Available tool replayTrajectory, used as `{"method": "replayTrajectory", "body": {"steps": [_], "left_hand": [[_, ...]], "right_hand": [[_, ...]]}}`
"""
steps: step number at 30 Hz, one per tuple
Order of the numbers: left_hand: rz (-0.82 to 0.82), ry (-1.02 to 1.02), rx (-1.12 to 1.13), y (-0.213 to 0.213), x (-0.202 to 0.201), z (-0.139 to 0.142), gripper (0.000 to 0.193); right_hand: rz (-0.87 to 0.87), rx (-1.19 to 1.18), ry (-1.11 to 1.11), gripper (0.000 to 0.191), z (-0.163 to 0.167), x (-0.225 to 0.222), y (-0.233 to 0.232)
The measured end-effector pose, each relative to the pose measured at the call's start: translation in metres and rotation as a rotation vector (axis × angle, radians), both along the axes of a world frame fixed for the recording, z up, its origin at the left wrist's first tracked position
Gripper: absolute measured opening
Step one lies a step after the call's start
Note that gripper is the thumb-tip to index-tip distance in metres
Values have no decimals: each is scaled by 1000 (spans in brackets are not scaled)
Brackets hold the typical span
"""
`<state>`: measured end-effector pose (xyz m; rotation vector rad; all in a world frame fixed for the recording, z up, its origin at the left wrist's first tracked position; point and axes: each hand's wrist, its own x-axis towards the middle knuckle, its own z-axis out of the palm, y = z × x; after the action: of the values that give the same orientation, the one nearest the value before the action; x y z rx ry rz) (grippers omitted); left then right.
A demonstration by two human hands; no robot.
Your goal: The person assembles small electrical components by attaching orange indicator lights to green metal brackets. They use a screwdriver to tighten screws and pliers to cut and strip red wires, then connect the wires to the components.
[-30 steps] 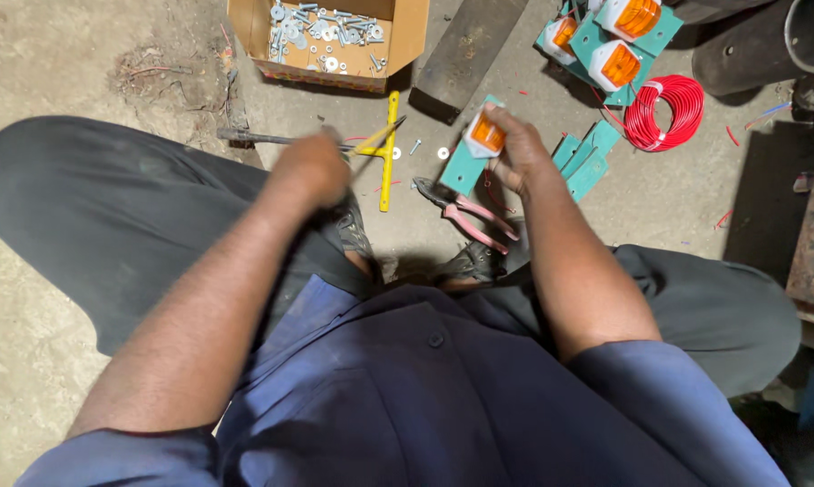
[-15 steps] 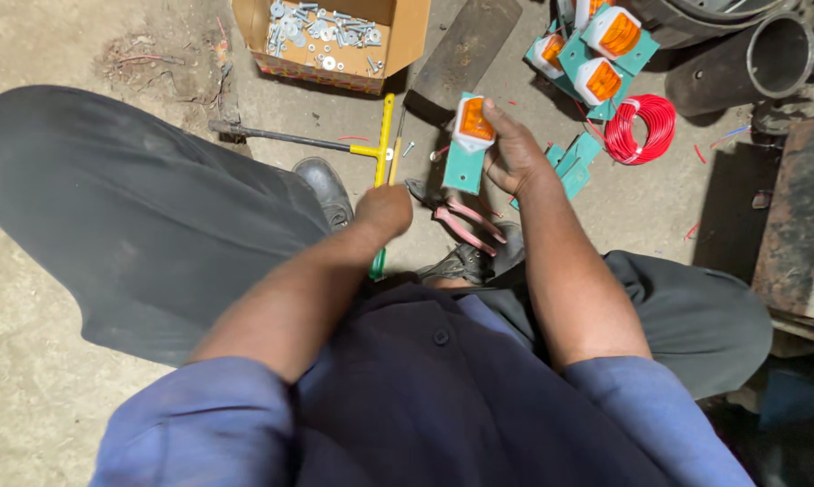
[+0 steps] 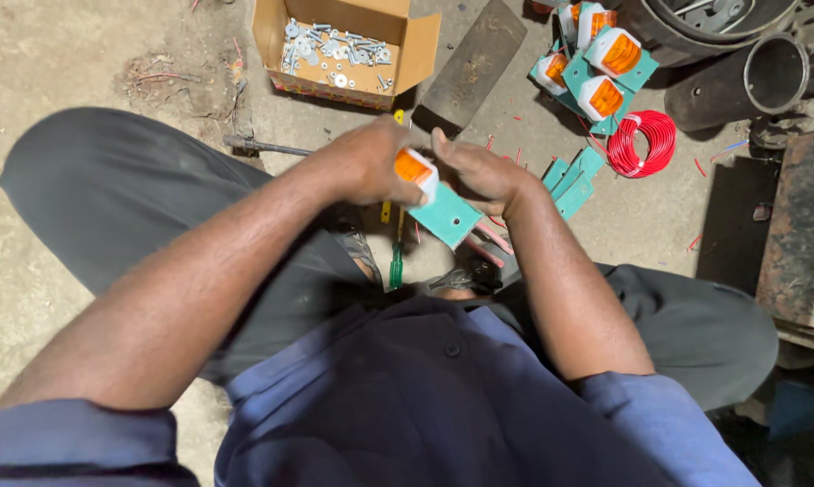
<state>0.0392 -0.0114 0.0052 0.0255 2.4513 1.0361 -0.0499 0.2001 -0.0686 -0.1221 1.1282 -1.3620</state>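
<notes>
A glossy orange plastic lamp (image 3: 413,168) on a matt teal plate (image 3: 449,216) is seen; bright metal screws (image 3: 335,47) are held in a cardboard box (image 3: 419,54); the concrete floor (image 3: 82,54) is rough.

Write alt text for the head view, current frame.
Seated on a concrete floor, a person holds an orange lamp on a teal bracket between left hand and right hand. Beyond lie a cardboard box of bolts, more lamps and a red wire coil.
</notes>
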Motion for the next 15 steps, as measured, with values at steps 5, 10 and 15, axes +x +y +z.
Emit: {"method": "replayTrajectory", "body": {"steps": [5,10,15], "left_hand": [[195,-161,145,-13,10,0,63],[316,-179,170,-24,8,12,59],[399,-260,482,-33,3,27,50]], "right_hand": [[-45,-97,-240,51,-6,6,5],[-74,-261,-270,32,-9,6,-2],[-128,-192,-225,22,-2,5,-13]]}}
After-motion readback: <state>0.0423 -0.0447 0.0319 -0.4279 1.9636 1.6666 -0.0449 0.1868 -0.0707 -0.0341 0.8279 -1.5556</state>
